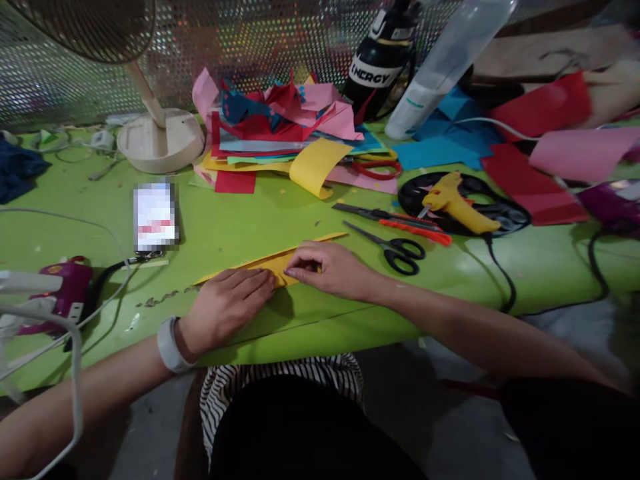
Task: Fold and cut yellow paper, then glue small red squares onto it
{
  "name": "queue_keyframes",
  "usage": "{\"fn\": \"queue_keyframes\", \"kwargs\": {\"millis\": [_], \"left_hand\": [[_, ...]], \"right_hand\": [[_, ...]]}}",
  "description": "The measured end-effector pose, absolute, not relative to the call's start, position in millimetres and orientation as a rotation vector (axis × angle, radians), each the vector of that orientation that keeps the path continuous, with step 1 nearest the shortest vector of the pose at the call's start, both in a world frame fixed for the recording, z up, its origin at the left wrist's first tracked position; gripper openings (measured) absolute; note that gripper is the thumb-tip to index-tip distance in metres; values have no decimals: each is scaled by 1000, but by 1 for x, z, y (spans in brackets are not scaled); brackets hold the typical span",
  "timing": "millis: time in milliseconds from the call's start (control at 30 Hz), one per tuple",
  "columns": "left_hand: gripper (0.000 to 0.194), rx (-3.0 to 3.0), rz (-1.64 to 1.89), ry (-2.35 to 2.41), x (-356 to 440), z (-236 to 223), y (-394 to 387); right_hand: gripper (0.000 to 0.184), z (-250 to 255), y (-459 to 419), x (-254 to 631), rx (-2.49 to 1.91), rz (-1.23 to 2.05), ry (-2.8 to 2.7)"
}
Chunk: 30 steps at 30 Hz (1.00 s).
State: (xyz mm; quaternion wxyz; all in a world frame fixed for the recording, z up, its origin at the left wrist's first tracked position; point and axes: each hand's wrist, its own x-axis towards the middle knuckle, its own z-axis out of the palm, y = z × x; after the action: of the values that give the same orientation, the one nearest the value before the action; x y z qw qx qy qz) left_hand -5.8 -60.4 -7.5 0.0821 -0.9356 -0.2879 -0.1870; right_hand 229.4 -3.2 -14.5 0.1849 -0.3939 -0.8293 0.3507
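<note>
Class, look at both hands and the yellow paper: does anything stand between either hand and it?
Nothing visible does. The left hand lies on the yellow paper, and the right hand has its fingertips at it. The black scissors lie to the right, out of the way.

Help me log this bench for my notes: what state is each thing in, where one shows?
Yellow paper strip: folded, under left hand and right hand
Rectangular dark-edged phone: screen lit
Black-handled metal scissors: blades apparently shut
Yellow plastic glue gun: lying on its side; heat unknown
Beige round-based fan: cannot tell whether running
Black bottle with white band: cap apparently on
Multicoloured paper pile: crumpled on top
</note>
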Motion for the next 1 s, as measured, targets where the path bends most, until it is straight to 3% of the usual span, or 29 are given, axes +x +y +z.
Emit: {"fn": "queue_keyframes", "kwargs": {"millis": [167,1000], "left_hand": [[33,-2866,-442,-836,-11,-11,-61],[42,-2957,-288,-920,-11,-8,-62]], "right_hand": [[11,-14,-3,229,-1108,1006,-2328],[11,-15,-3,230,-1082,1020,-2315]]}}
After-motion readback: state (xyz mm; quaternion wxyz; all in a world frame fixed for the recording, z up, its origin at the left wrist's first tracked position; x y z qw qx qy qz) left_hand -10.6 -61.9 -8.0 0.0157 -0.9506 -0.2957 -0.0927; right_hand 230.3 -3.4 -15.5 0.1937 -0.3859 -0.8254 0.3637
